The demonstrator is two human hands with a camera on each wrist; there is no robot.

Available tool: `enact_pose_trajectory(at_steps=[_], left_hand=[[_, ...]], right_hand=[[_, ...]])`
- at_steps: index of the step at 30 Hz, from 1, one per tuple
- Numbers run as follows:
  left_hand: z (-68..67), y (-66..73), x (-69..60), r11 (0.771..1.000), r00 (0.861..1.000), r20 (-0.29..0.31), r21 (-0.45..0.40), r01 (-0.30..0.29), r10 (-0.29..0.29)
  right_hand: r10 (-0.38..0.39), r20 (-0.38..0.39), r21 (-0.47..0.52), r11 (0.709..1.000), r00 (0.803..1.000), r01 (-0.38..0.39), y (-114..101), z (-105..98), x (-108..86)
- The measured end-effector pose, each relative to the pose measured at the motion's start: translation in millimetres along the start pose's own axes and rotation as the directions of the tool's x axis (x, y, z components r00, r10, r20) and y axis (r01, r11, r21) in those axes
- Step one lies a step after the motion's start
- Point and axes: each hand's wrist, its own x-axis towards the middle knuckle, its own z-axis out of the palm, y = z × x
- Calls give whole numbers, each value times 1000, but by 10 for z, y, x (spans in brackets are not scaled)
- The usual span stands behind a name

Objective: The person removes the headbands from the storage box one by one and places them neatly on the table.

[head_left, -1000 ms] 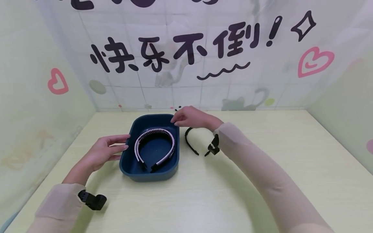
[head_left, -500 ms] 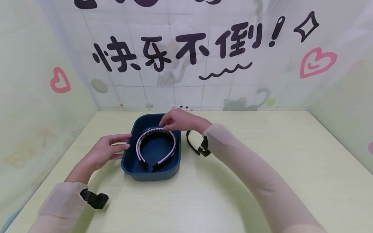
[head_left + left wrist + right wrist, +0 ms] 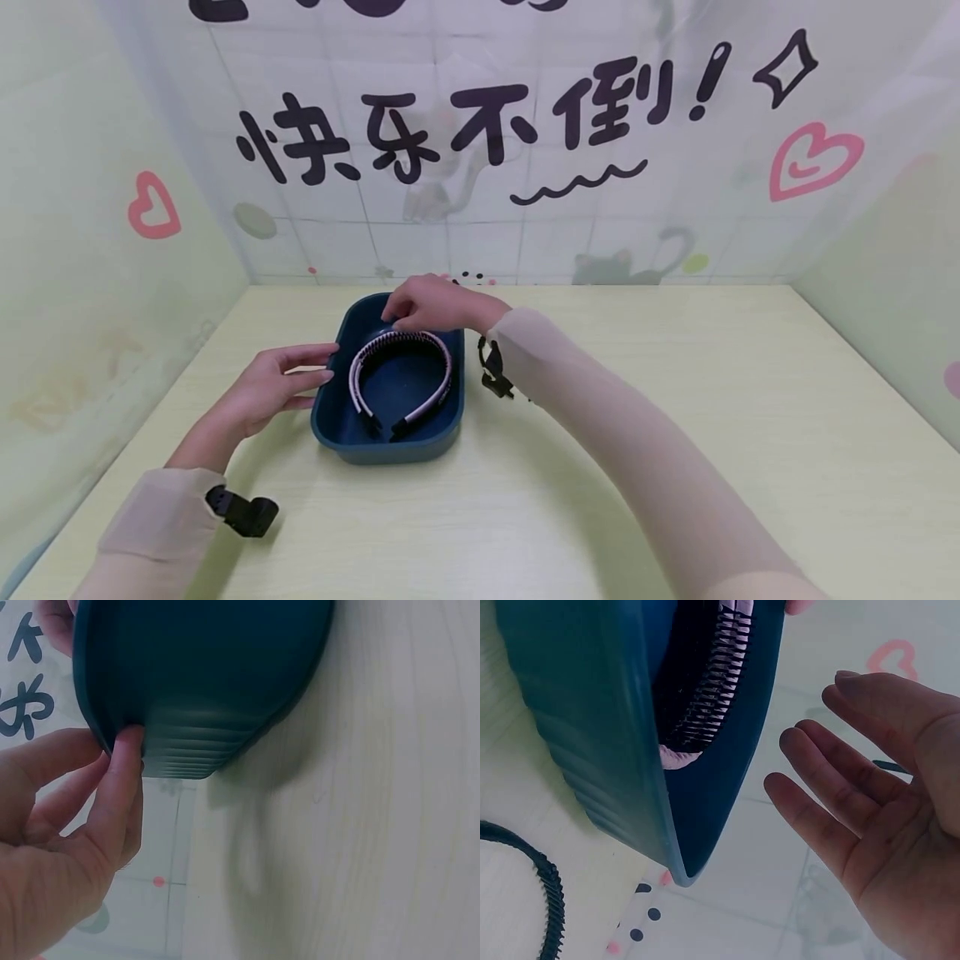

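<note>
Here in the dark blue bin (image 3: 397, 454) sits the pale headband (image 3: 718, 682), lying curved with its black toothed inner edge showing and its ends toward the near side; whether that's one band or more, I can't tell. The bin stands upright on the table, left of centre. On its left side, the left hand (image 3: 273, 383) has the rim lightly between its fingertips, one tip against the outer wall, more fingers tucked below. And over the far end, there's the right hand (image 3: 431, 302), holding nothing: a wide gap between thumb and fingers, the fingers gently bent, and the right-wrist view puts it just apart from the rim.

Right beside the bin, on the table, there's a black headband (image 3: 551, 900), mostly covered from above by the right arm and its black wrist device (image 3: 492, 369). Pale sleeves (image 3: 153, 521) run back along both arms. Beneath it all, the light wood-grain table (image 3: 675, 417); behind, a white cloth (image 3: 480, 242) with big black lettering and a pink heart.
</note>
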Motion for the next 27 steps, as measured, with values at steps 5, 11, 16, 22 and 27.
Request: enact_pose_trajectory(at_steps=[5, 11, 16, 22, 27], left_hand=[[7, 5, 2, 1000, 1000, -2, 8, 7, -7], [15, 25, -13, 1000, 1000, -6, 8, 8, -8], [4, 42, -6, 1000, 1000, -3, 9, 10, -10], [-14, 65, 18, 1000, 1000, -3, 5, 24, -24], [4, 53, -4, 1000, 1000, -3, 11, 24, -24]], right_hand=[[40, 8, -28, 999, 999, -39, 2, 11, 74], [96, 29, 11, 995, 995, -96, 67, 44, 167], [146, 33, 29, 989, 989, -147, 104, 41, 236], [205, 42, 23, 978, 978, -206, 115, 36, 266], [257, 98, 23, 965, 962, -260, 131, 81, 272]])
